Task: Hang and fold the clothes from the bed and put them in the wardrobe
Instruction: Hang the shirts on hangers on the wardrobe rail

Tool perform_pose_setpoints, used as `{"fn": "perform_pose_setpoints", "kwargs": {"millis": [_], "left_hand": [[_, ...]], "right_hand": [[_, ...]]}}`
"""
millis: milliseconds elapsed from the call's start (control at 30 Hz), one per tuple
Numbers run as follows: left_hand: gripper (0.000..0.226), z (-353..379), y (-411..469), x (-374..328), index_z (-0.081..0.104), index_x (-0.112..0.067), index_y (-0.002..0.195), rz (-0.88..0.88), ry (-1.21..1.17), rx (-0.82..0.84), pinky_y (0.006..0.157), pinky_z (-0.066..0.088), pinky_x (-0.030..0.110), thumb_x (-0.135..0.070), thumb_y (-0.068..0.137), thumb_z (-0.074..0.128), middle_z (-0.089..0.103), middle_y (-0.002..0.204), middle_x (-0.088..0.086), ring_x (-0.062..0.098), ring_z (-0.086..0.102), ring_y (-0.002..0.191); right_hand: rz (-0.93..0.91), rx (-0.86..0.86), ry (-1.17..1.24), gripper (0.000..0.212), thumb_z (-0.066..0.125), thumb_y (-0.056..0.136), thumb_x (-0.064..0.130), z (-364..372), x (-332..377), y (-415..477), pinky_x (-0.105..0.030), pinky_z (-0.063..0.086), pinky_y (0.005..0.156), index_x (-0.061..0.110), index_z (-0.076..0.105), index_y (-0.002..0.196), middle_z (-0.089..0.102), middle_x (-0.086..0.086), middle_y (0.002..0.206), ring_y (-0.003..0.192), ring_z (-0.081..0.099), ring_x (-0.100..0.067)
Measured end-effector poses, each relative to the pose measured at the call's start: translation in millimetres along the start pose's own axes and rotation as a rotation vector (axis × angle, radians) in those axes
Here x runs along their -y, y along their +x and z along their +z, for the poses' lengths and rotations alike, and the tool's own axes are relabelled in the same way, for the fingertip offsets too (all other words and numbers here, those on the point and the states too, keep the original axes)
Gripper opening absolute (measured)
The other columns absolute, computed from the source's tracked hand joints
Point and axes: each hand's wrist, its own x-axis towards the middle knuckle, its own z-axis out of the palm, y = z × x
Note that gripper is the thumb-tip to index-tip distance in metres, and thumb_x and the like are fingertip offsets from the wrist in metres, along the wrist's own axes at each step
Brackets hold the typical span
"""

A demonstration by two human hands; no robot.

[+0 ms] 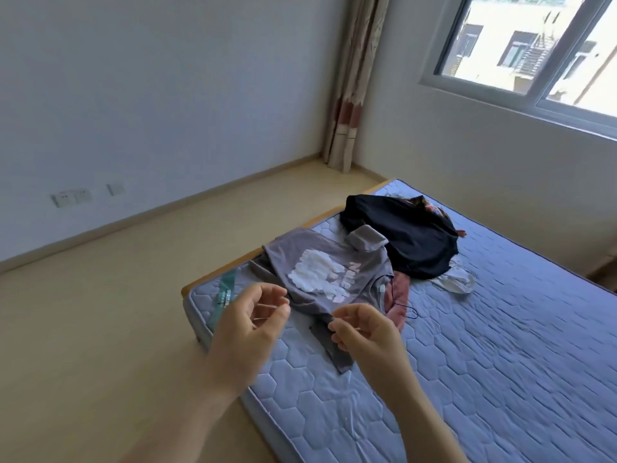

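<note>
1. The left hand [257, 315] hovers over the near left corner of the bed [500, 329]. Its fingers are curled, with the thumb tip close to the forefinger. I cannot tell whether it pinches something thin or holds nothing.
2. The grey T-shirt [293, 248] lies just beyond the left hand, spread print-up with one sleeve rolled over and its hem trailing toward the person. It looks like the next piece to handle. To do it well, take it at both shoulders, shake it flat, and square the sleeves before folding.
3. The right hand [364, 332] is poised above the shirt's lower edge, apart from the left and curled the same way. I cannot tell its grasp either.
4. A pink garment [399, 295] peeks out from under the shirt's collar, with a thin black hanger [405, 307] lying on it. Lift the shirt straight up so that the hook does not snag.
5. Farther right lie a black garment [407, 238] and a white garment [457, 280], still heaped up. Each should be pulled out of the heap separately.
6. The wardrobe is out of view.
</note>
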Motion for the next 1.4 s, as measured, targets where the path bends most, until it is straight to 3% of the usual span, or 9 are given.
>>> {"fn": "perform_pose_setpoints", "kwargs": {"millis": [133, 300, 533, 933, 1167, 1400], "left_hand": [[0.008, -2, 31, 12, 0.066, -0.035, 0.089, -0.017, -0.024, 0.070, 0.072, 0.051, 0.017, -0.029, 0.084, 0.067, 0.071, 0.089, -0.015, 0.005, 0.066, 0.083], [0.014, 2, 84, 20, 0.065, -0.037, 0.089, 0.004, -0.024, 0.136, 0.072, 0.052, 0.022, -0.039, 0.076, 0.062, 0.071, 0.089, -0.015, 0.005, 0.067, 0.082], [0.014, 0, 184, 20, 0.066, -0.027, 0.088, 0.096, 0.063, 0.146, 0.064, 0.045, 0.005, -0.013, 0.087, 0.068, 0.070, 0.087, -0.018, -0.001, 0.065, 0.077], [0.013, -26, 299, 44, 0.066, -0.028, 0.090, 0.073, 0.081, 0.235, 0.067, 0.048, 0.009, -0.015, 0.087, 0.067, 0.071, 0.089, -0.015, 0.003, 0.067, 0.080], [0.012, -103, 372, 66, 0.066, -0.026, 0.090, 0.108, 0.055, 0.285, 0.067, 0.051, 0.013, -0.015, 0.087, 0.067, 0.070, 0.088, -0.015, 0.004, 0.066, 0.077], [0.009, -239, 455, 93, 0.066, -0.024, 0.090, 0.126, 0.074, 0.345, 0.068, 0.051, 0.012, -0.015, 0.087, 0.067, 0.070, 0.086, -0.015, 0.003, 0.066, 0.078]], "right_hand": [[0.020, -0.051, -0.008, 0.012, 0.067, 0.086, 0.005, 8, 0, 19, -0.051, 0.057, 0.079, 0.016, 0.070, 0.088, 0.073, -0.005, 0.080, 0.080, 0.069, -0.032], [0.040, -0.097, 0.010, 0.010, 0.066, 0.087, 0.006, 16, 0, 60, -0.044, 0.057, 0.074, 0.015, 0.070, 0.088, 0.073, -0.004, 0.079, 0.073, 0.069, -0.022], [-0.001, -0.148, 0.003, 0.010, 0.067, 0.088, 0.011, 35, 8, 150, -0.044, 0.058, 0.079, 0.021, 0.069, 0.089, 0.073, -0.002, 0.084, 0.079, 0.069, -0.020], [0.054, -0.196, 0.014, 0.008, 0.067, 0.089, 0.011, 85, 22, 245, -0.042, 0.058, 0.079, 0.017, 0.069, 0.092, 0.072, -0.003, 0.086, 0.077, 0.068, -0.020], [0.056, -0.288, 0.005, 0.009, 0.065, 0.089, 0.007, 176, 54, 290, -0.039, 0.057, 0.076, 0.015, 0.068, 0.091, 0.072, -0.006, 0.085, 0.075, 0.067, -0.018], [0.120, -0.312, 0.035, 0.010, 0.064, 0.089, 0.006, 324, 91, 335, -0.031, 0.056, 0.068, 0.016, 0.067, 0.090, 0.072, -0.006, 0.083, 0.073, 0.067, -0.018]]}}
